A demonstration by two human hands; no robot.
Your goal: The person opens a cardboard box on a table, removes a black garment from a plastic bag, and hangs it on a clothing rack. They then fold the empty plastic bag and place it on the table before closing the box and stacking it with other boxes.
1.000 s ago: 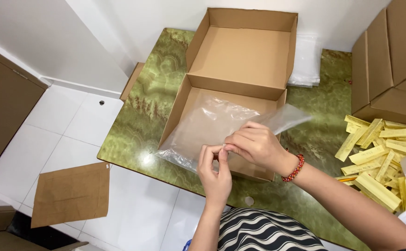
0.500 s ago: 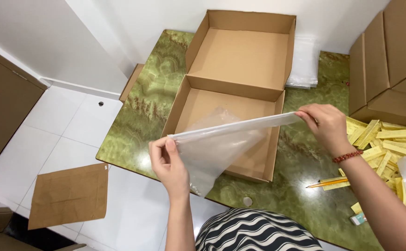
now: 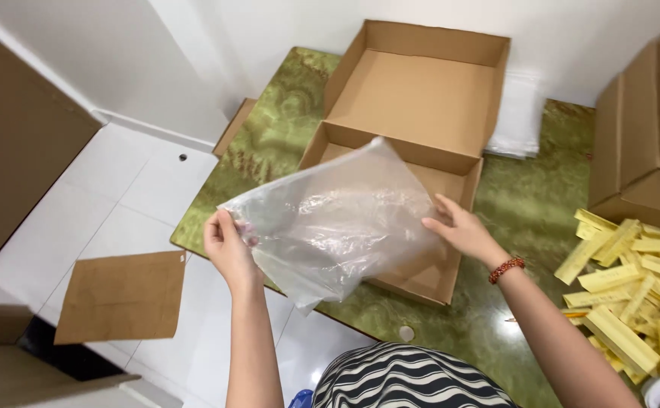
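Item: clear plastic bag [image 3: 337, 215], held spread in the air above the open cardboard box [image 3: 413, 151] on the green marbled surface [image 3: 526, 204].

Left hand [image 3: 228, 245]: closed on the bag's left edge. Right hand [image 3: 462, 227]: fingers loosely extended, laid against the bag's right edge; whether the edge is pinched cannot be told.

Handling: the film looks thin and limp, so both edges are best kept taut and level, the mouth opened evenly, and the bag held clear of the box walls.

Adjacent: yellow packets [image 3: 625, 287] heaped at the right; a stack of folded plastic bags [image 3: 519, 121] behind the box; a cardboard sheet [image 3: 122, 295] on the floor.
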